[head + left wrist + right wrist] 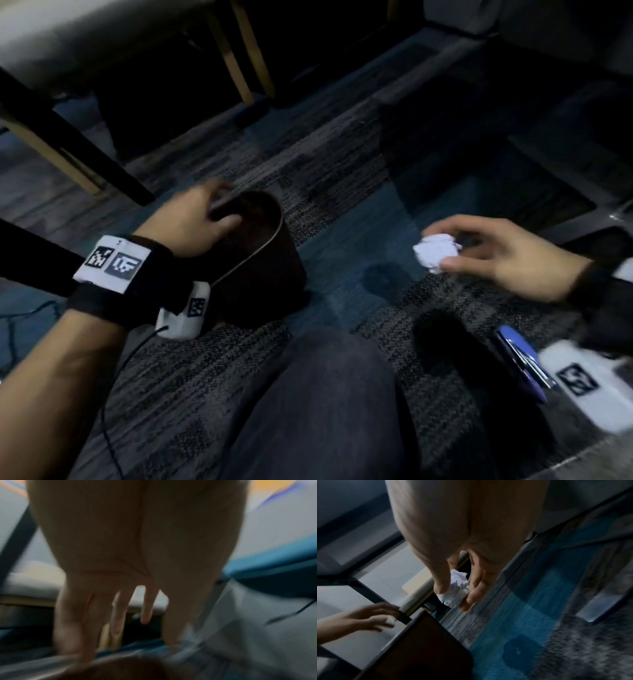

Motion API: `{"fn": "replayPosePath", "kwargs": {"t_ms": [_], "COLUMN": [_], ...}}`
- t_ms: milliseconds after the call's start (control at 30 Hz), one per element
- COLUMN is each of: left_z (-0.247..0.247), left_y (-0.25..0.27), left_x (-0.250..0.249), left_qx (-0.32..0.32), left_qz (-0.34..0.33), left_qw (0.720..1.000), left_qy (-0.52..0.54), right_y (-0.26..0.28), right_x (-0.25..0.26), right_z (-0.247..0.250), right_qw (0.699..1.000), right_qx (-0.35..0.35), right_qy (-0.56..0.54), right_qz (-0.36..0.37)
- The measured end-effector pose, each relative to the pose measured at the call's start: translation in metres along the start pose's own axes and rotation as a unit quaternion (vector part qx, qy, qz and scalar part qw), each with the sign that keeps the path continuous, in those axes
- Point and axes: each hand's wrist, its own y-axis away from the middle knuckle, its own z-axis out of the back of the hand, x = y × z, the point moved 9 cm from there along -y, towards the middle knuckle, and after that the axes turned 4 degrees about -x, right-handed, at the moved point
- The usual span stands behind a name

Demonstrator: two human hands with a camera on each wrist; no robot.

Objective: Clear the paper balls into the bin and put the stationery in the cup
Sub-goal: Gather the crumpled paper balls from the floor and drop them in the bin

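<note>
Right hand [507, 255] pinching crumpled paper ball [436, 253]

Left wrist view: motion-blurred throughout. Left hand [137, 561] fills the centre; its fingertips [145, 616] smear, and whether they touch the dark bin [120, 669] at the bottom edge cannot be told.

Head view: bin [260, 253] interior too dark to read; near rim hidden behind the left hand [191, 222]. Blue pens [520, 359] at lower right blurred, count unclear. Right hand [496, 253] wrist cut off by the right edge.
</note>
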Motion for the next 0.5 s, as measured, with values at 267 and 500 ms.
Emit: {"fn": "replayPosePath", "kwargs": {"t_ms": [267,500], "left_z": [-0.075,-0.016], "left_y": [0.030,-0.014], "left_x": [-0.152,-0.022], "left_qx": [0.280,0.030], "left_qz": [-0.085,-0.079], "left_qw": [0.837,0.988], "left_qy": [0.463,0.132], "right_y": [-0.054,-0.042], "right_x": [0.076,0.027], "right_z": [-0.060,-0.031], "right_qw": [0.993,0.999], "right_qx": [-0.013,-0.022], "right_qy": [-0.082,0.029], "right_qz": [0.079,0.028]}}
